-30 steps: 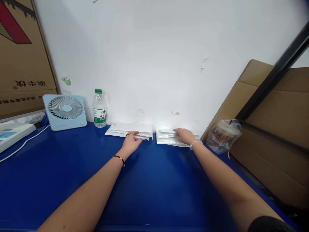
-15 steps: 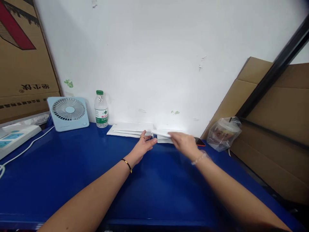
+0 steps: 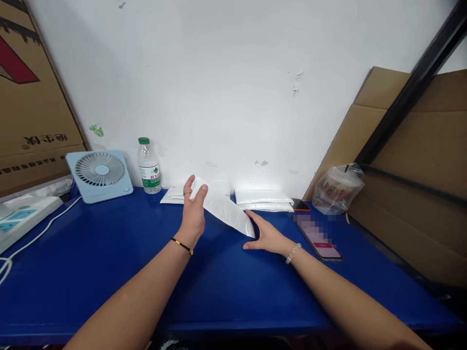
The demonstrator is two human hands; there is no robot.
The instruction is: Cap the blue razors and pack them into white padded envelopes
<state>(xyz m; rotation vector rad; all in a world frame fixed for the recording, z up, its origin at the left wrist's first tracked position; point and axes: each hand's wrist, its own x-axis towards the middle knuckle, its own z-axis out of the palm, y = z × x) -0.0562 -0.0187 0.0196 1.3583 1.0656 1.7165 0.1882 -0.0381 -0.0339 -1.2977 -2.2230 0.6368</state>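
Observation:
A white, flat, crinkled packet (image 3: 228, 210) is tilted above the blue table, its right end lower than its left. My left hand (image 3: 193, 209) grips the upper left end between thumb and fingers. At the lower right end is my right hand (image 3: 268, 236), with thumb and fingers spread apart around that end; whether the fingers touch it I cannot tell. Behind, against the wall, lie two stacks of similar white packets: the left stack (image 3: 170, 196), partly hidden by my left hand and the held packet, and the right stack (image 3: 264, 198).
A blue fan (image 3: 102, 170) and a green-capped bottle (image 3: 149, 167) stand at the back left, near a power strip (image 3: 25, 216) with a white cable. On the right are a phone (image 3: 321, 238), a dark red-edged device (image 3: 301, 205), a bagged cup (image 3: 337, 189) and cardboard (image 3: 419, 194).
The white packet has come off the right stack area toward me, now in my left hand. My right hand has moved down and its fingers have spread. The phone has come into sight.

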